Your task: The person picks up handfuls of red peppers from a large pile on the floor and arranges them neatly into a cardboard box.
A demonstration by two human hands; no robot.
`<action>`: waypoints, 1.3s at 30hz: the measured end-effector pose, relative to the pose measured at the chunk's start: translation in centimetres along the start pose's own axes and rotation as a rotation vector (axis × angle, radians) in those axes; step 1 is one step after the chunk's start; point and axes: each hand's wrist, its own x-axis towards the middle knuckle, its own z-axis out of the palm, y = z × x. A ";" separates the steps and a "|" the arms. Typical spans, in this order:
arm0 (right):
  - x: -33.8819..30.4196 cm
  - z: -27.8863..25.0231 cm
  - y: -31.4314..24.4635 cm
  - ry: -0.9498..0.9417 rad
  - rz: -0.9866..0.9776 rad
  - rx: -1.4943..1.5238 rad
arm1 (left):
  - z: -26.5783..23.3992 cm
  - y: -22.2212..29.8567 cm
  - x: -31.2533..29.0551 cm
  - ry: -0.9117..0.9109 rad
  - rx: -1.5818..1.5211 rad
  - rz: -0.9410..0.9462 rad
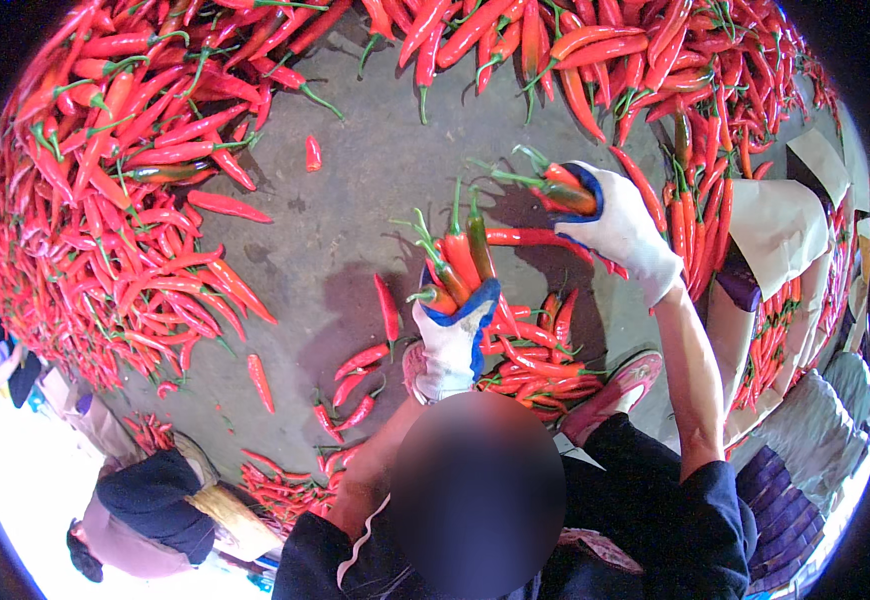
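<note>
White gloves with blue palms cover both of my hands. My left hand (451, 352) is closed around a bunch of chili peppers (461, 260), red with some greenish-brown ones, their stems pointing away from me. To the right and farther out, my right hand (620, 222) grips a few more chili peppers (567, 194), stems toward the left. A long red chili pepper (527, 237) stretches between the two hands; its right end reaches below the right glove, and I cannot tell whether either hand holds it. Below lies a small heap of red chili peppers (545, 368) between my shoes.
Large piles of red chili peppers (155, 240) spread along the left and far side of the grey floor (305, 215). At the right stand open paper-lined boxes (780, 225) with peppers. Single peppers lie scattered near my left shoe. Another person (150, 515) sits at the lower left.
</note>
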 end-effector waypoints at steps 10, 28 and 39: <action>-0.7 4.1 0.0 -0.211 0.231 0.300 | 1.2 -2.1 1.5 -0.088 -0.043 -0.132; -1.8 4.6 0.2 0.325 -0.388 0.539 | 2.8 4.8 10.0 -0.837 0.530 0.844; -1.6 6.3 1.6 0.318 -0.146 0.636 | 2.8 3.3 10.6 -0.715 0.511 0.375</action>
